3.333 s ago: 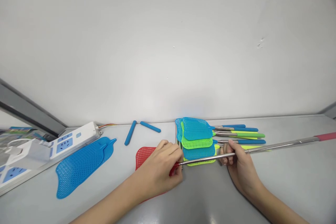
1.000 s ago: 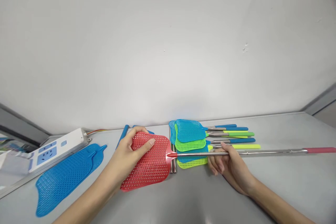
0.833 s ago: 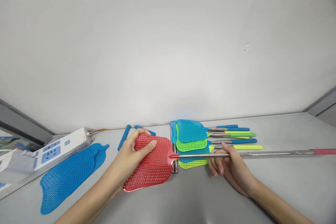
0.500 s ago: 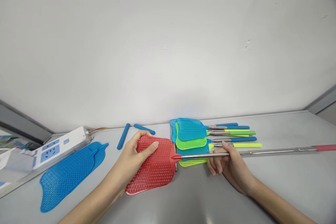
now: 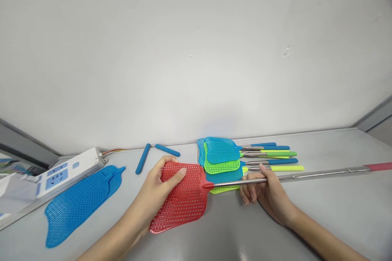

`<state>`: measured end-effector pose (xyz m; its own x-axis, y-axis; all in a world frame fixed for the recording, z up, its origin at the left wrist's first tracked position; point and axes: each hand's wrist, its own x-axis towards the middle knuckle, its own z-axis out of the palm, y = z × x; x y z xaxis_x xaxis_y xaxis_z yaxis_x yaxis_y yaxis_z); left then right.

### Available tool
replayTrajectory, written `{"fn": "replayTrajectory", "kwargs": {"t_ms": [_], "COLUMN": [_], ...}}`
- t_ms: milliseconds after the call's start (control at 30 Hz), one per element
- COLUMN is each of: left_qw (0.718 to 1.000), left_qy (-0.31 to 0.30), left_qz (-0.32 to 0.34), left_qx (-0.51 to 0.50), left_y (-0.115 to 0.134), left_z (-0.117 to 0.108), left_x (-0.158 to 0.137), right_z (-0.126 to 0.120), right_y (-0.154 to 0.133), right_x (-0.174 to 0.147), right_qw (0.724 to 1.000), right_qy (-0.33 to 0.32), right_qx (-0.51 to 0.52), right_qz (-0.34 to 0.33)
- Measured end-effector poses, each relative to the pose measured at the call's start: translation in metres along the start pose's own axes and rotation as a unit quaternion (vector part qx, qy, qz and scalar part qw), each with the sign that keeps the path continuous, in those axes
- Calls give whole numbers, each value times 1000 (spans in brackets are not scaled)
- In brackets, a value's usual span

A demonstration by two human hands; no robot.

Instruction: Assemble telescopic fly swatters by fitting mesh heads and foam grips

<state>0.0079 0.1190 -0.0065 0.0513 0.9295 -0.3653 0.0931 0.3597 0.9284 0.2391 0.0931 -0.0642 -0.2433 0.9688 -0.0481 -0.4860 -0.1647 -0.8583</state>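
Observation:
A red fly swatter (image 5: 186,197) with a long, extended metal rod lies across both my hands. My left hand (image 5: 163,185) grips its perforated head by the left edge, thumb on top and fingers underneath. My right hand (image 5: 266,189) closes around the metal rod to the right of the head, pinching it between thumb and fingers. The rod runs on to a red grip (image 5: 379,166) at the right edge of view. Just behind the rod lies a pile of blue and green fly swatters (image 5: 222,149) with short rods and coloured grips, partly hidden by my right hand.
Two loose blue grip tubes (image 5: 143,159) lie near the wall. On the left, blue swatter heads (image 5: 79,200) without rods are stacked beside a white power strip (image 5: 73,169) with wires. A white wall (image 5: 190,49) rises behind the grey table (image 5: 337,147).
The red swatter's head has shifted slightly right and towards me, with my left hand moving along. My right hand keeps its hold on the rod.

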Motion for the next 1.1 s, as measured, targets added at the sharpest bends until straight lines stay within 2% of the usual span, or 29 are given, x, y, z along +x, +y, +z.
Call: {"fn": "replayTrajectory", "kwargs": {"t_ms": [367, 667, 900, 1100], "left_qw": [999, 998, 999, 999], "left_qy": [1, 38, 16, -29], "left_qz": [22, 41, 31, 32], "left_qx": [-29, -11, -27, -32], "left_y": [-1, -8, -10, -6], "left_z": [12, 21, 19, 12], "left_x": [-9, -16, -12, -4], "right_z": [-2, -2, -4, -9], "right_y": [3, 6, 11, 16], "right_x": [-1, -1, 1, 2], "right_qw": [1000, 1000, 1000, 998], "right_qy": [-6, -5, -10, -10], "right_qx": [26, 13, -17, -60], "right_qz": [-5, -5, 12, 3]}}
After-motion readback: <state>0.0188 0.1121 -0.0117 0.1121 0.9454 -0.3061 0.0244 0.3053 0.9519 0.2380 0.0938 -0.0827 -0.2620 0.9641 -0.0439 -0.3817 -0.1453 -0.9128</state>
